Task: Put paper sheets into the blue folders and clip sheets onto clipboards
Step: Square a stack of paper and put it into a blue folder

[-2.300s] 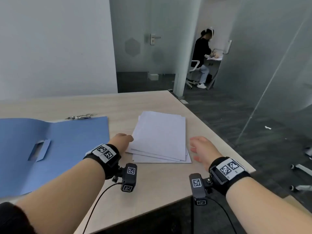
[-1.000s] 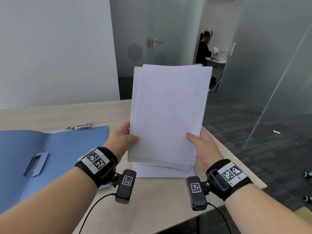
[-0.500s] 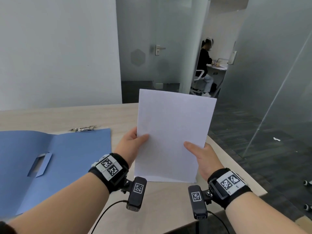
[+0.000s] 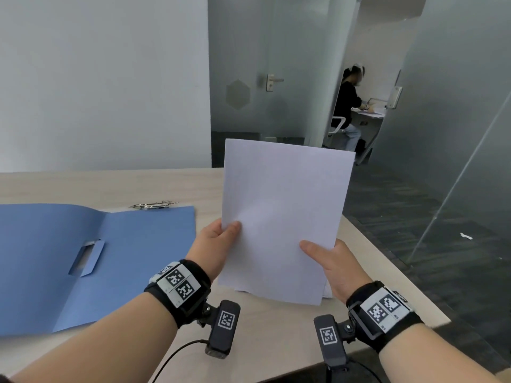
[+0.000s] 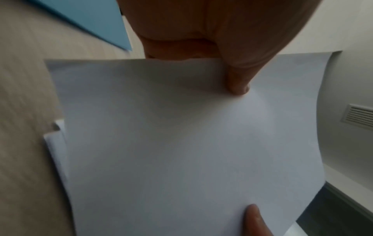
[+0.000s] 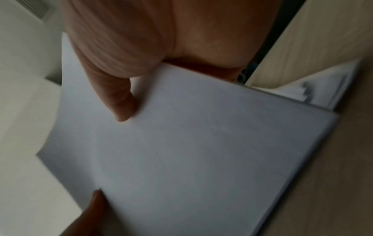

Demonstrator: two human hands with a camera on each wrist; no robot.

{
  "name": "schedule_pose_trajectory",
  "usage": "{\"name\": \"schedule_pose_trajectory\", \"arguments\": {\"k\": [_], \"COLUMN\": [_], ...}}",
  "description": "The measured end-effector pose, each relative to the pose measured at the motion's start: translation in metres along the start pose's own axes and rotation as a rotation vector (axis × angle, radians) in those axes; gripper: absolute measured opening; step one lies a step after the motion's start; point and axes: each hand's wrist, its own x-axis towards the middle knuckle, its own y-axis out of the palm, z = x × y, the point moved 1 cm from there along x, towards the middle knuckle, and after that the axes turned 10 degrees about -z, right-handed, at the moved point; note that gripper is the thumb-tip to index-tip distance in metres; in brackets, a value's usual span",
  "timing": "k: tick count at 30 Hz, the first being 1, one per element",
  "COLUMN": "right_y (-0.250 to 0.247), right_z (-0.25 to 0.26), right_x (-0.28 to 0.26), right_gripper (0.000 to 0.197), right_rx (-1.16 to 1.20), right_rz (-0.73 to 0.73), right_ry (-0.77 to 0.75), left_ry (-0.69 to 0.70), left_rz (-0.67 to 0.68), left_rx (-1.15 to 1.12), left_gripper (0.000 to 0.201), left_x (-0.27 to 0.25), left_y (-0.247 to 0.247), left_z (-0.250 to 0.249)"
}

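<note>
I hold a bundle of white paper sheets (image 4: 282,217) upright above the table, its lower edge close to the tabletop. My left hand (image 4: 218,244) pinches its left edge, thumb on the front face (image 5: 238,83). My right hand (image 4: 329,261) pinches the lower right edge, thumb on the front (image 6: 123,105). More white sheets (image 4: 327,293) lie on the table behind the bundle, mostly hidden; their corner shows in the right wrist view (image 6: 322,86). An open blue folder (image 4: 91,258) lies flat to the left, with a metal clip (image 4: 153,205) at its far edge.
The wooden table (image 4: 262,341) ends just right of my right hand, with dark floor beyond. A glass partition (image 4: 456,134) stands at the right. A person (image 4: 347,106) sits at a desk in the far room.
Both hands lifted a bundle of sheets off the stack on the table and stood it upright, then brought it down from high up until its lower edge is near the tabletop.
</note>
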Motion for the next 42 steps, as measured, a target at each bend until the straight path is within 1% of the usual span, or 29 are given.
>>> {"name": "schedule_pose_trajectory", "arguments": {"k": [2, 5, 7, 10, 11, 13, 16, 18, 20, 21, 22, 23, 25, 27, 28, 30, 32, 34, 35, 37, 38, 40, 42], "right_y": [0.017, 0.052, 0.079, 0.121, 0.134, 0.159, 0.192, 0.213, 0.231, 0.239, 0.246, 0.252, 0.261, 0.266, 0.268, 0.272, 0.273, 0.274, 0.274, 0.274, 0.274, 0.274, 0.274], "right_z": [0.002, -0.001, -0.005, -0.012, -0.015, -0.021, -0.030, -0.036, -0.041, -0.044, -0.046, -0.047, -0.050, -0.052, -0.053, -0.054, -0.055, -0.057, -0.057, -0.060, -0.061, -0.061, -0.063], "right_x": [-0.004, -0.010, -0.013, -0.013, -0.012, -0.010, -0.002, 0.004, 0.009, 0.011, 0.012, 0.012, 0.012, 0.010, 0.010, 0.009, 0.008, 0.008, 0.008, 0.007, 0.007, 0.005, 0.005], "right_gripper": [0.019, 0.015, 0.016, 0.017, 0.017, 0.016, 0.012, 0.010, 0.013, 0.013, 0.011, 0.010, 0.014, 0.019, 0.020, 0.021, 0.021, 0.023, 0.024, 0.027, 0.027, 0.025, 0.027], "right_rx": [-0.077, -0.177, -0.201, -0.232, -0.243, -0.251, -0.268, -0.308, -0.343, -0.346, -0.342, -0.338, -0.330, -0.310, -0.302, -0.297, -0.298, -0.292, -0.289, -0.282, -0.278, -0.270, -0.260], "right_rz": [0.072, 0.164, 0.209, 0.252, 0.267, 0.296, 0.316, 0.318, 0.318, 0.323, 0.327, 0.332, 0.334, 0.339, 0.342, 0.343, 0.329, 0.318, 0.316, 0.303, 0.298, 0.297, 0.294], "right_ry": [-0.012, -0.013, -0.003, 0.025, 0.042, 0.090, 0.157, 0.187, 0.200, 0.209, 0.219, 0.226, 0.239, 0.257, 0.264, 0.268, 0.275, 0.290, 0.298, 0.308, 0.313, 0.317, 0.326], "left_ry": [0.009, -0.013, -0.054, -0.163, -0.175, -0.163, -0.105, -0.078, -0.086, -0.092, -0.111, -0.146, -0.222, -0.279, -0.300, -0.283, -0.238, -0.135, -0.072, 0.034, 0.055, 0.037, 0.003], "left_rz": [-0.061, -0.168, -0.232, -0.277, -0.289, -0.349, -0.494, -0.597, -0.675, -0.716, -0.759, -0.803, -0.845, -0.840, -0.826, -0.821, -0.879, -0.914, -0.909, -0.875, -0.848, -0.755, -0.633], "left_rx": [-0.019, -0.031, 0.010, 0.120, 0.155, 0.233, 0.344, 0.416, 0.509, 0.551, 0.596, 0.656, 0.730, 0.680, 0.653, 0.622, 0.510, 0.368, 0.280, 0.086, -0.013, -0.223, -0.331], "left_gripper": [0.021, 0.023, 0.027, 0.034, 0.033, 0.024, 0.010, 0.006, 0.002, 0.006, 0.016, 0.026, 0.043, 0.055, 0.056, 0.056, 0.049, 0.040, 0.040, 0.041, 0.040, 0.039, 0.049], "left_x": [-0.001, -0.001, -0.001, -0.007, -0.012, -0.021, -0.036, -0.047, -0.056, -0.058, -0.061, -0.063, -0.067, -0.072, -0.074, -0.076, -0.079, -0.081, -0.080, -0.079, -0.079, -0.078, -0.074], "left_y": [-0.019, -0.056, -0.085, -0.135, -0.153, -0.192, -0.255, -0.290, -0.324, -0.340, -0.356, -0.372, -0.396, -0.412, -0.417, -0.426, -0.426, -0.420, -0.417, -0.405, -0.398, -0.381, -0.364], "left_z": [-0.007, -0.014, -0.015, -0.016, -0.016, -0.014, -0.012, -0.015, -0.022, -0.024, -0.027, -0.029, -0.031, -0.031, -0.032, -0.030, -0.033, -0.040, -0.043, -0.052, -0.057, -0.066, -0.069]}}
